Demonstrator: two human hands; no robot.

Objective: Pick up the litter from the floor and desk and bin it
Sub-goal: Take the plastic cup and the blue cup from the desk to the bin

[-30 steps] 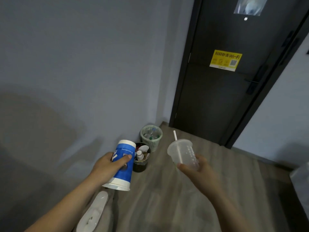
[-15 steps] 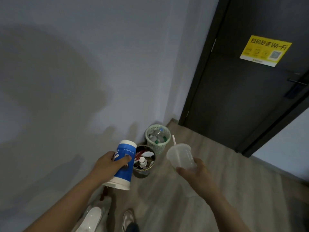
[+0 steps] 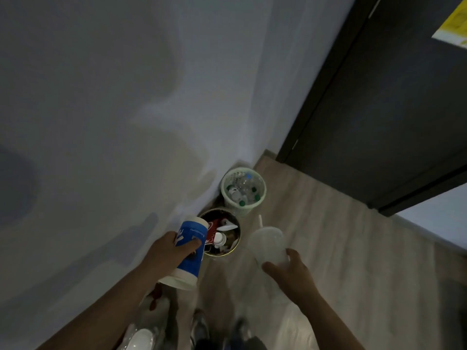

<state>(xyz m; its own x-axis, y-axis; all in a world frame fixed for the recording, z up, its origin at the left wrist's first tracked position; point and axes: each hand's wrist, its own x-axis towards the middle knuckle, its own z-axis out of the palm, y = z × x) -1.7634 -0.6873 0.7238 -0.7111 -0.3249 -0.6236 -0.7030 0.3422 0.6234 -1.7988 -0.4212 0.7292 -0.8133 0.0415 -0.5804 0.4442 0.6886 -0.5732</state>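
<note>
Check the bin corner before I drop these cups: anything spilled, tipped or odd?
Nothing spilled or tipped. The dark bin, nearly full, and the mesh basket stand upright in the corner. A reddish patch on the floor below the blue cup is too blurred to identify.

Dim, cool indoor light is falling on the wall (image 3: 126, 97), where broad, soft-edged shadows are lying in grey patches. Motion blur is smearing the floor (image 3: 353, 248), the clear cup (image 3: 267, 241) and the shoes (image 3: 199, 327) at the lower edge, while the blue container (image 3: 189, 265) is showing somewhat sharper. Wide-angle distortion is bending the door (image 3: 379, 109) frame, and the dark door is losing detail.
</note>
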